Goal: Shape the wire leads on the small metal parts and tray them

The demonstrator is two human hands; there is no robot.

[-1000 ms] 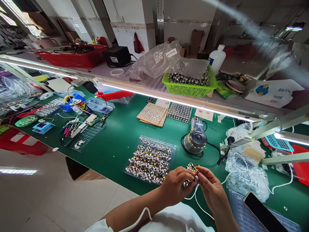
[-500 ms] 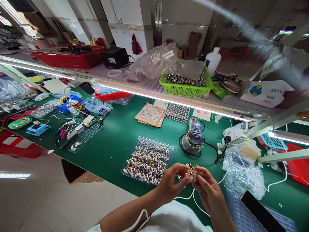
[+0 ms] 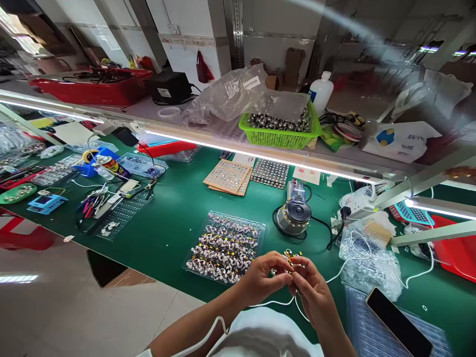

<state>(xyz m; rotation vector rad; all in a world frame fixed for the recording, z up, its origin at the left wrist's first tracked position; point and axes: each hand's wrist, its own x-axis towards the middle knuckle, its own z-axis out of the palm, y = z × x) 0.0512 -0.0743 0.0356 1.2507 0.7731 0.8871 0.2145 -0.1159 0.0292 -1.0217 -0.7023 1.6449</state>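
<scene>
Over the green desk [image 3: 159, 258], just beside the transparent plastic tray [image 3: 262, 233] of white loop-shaped pieces [image 3: 226, 248], my left hand [image 3: 269, 272] and right hand [image 3: 310, 287] hold a cluster of small black, white and yellow parts [image 3: 292, 254] between them, fingers pinched nearly closed, exact contact hidden. Since half a second ago, my left thumb and forefinger have drawn together; I read this as a finer two-handed hold, the cluster not yet put down.
</scene>
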